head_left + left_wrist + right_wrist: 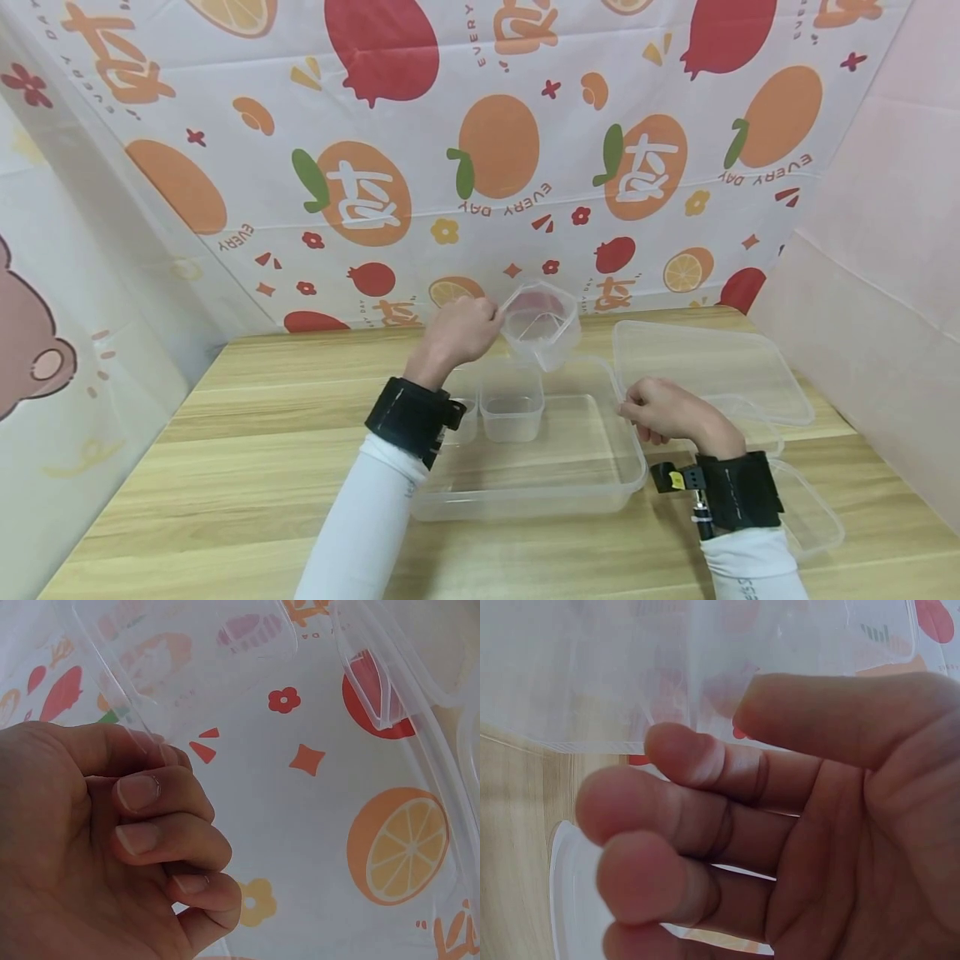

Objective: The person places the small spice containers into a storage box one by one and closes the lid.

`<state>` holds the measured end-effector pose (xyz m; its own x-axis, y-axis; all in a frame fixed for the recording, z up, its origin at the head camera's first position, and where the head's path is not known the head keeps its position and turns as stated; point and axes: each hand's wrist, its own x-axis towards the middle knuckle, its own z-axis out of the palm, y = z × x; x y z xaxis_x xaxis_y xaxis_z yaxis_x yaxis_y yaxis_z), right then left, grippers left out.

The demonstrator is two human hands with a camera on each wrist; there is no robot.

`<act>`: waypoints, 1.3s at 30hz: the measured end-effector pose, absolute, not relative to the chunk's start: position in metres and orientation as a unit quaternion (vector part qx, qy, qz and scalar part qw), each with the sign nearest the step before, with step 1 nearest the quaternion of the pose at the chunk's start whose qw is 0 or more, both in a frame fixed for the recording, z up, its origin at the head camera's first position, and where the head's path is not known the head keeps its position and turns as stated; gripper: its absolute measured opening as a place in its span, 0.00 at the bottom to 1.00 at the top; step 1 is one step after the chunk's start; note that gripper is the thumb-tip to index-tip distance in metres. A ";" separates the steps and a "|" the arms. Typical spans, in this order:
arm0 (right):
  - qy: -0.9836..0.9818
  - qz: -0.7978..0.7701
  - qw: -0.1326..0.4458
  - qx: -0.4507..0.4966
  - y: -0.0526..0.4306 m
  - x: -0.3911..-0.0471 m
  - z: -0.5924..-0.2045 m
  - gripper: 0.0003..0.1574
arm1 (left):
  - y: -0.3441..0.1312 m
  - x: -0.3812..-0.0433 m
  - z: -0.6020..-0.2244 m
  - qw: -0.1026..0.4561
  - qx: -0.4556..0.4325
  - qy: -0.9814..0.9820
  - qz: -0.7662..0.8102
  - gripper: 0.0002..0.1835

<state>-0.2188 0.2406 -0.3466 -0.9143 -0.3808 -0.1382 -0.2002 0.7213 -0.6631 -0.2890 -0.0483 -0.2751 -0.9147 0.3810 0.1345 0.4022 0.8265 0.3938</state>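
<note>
My left hand pinches the rim of a small clear plastic container, which hangs tilted in the air, its mouth toward me. In the left wrist view, the thumb and index fingertip meet at its edge, with the other fingers curled below. Beneath it sits a large clear plastic box on the table. Two more small clear containers stand inside at its left, one partly behind my left wrist. My right hand holds the large box's right rim between thumb and bent fingers.
A large clear lid lies at the back right of the wooden table. Several smaller clear lids lie beside and under my right arm. A fruit-printed cloth rises along the table's back edge.
</note>
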 end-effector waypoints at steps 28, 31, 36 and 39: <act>0.916 -0.340 0.133 -0.165 0.243 -0.221 -0.346 0.19 | -0.030 -0.289 -0.284 0.007 -0.260 -0.951 -0.164 0.13; 0.916 -0.340 0.133 -0.167 0.243 -0.221 -0.346 0.19 | -0.028 -0.290 -0.287 0.007 -0.262 -0.950 -0.167 0.12; 0.915 -0.340 0.134 -0.170 0.242 -0.221 -0.346 0.19 | -0.025 -0.292 -0.292 0.009 -0.262 -0.950 -0.169 0.11; 0.915 -0.340 0.135 -0.169 0.242 -0.221 -0.346 0.19 | -0.022 -0.292 -0.295 0.005 -0.263 -0.951 -0.164 0.11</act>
